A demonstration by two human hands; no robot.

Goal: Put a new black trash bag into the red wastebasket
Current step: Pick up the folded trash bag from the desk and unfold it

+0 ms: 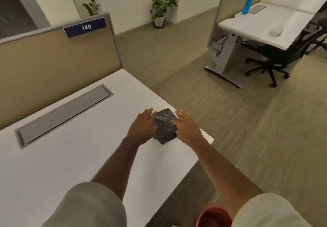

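A folded black trash bag (pixel 163 126) lies near the right corner of the white desk (pixel 79 152). My left hand (pixel 142 126) rests at the bag's left side with fingers spread, and my right hand (pixel 186 126) lies at its right side, fingers extended. Both hands touch the bag's edges without closing on it. The red wastebasket (pixel 213 217) stands on the floor at the bottom of the view, partly hidden by my right forearm and sleeve.
A grey cable tray lid (pixel 63 113) is set into the desk on the left. A beige partition (pixel 53 64) labelled 140 stands behind. Across the carpeted aisle are another desk (pixel 256 26) with a blue bottle (pixel 248 1), a black office chair (pixel 281 57), and potted plants (pixel 161 3).
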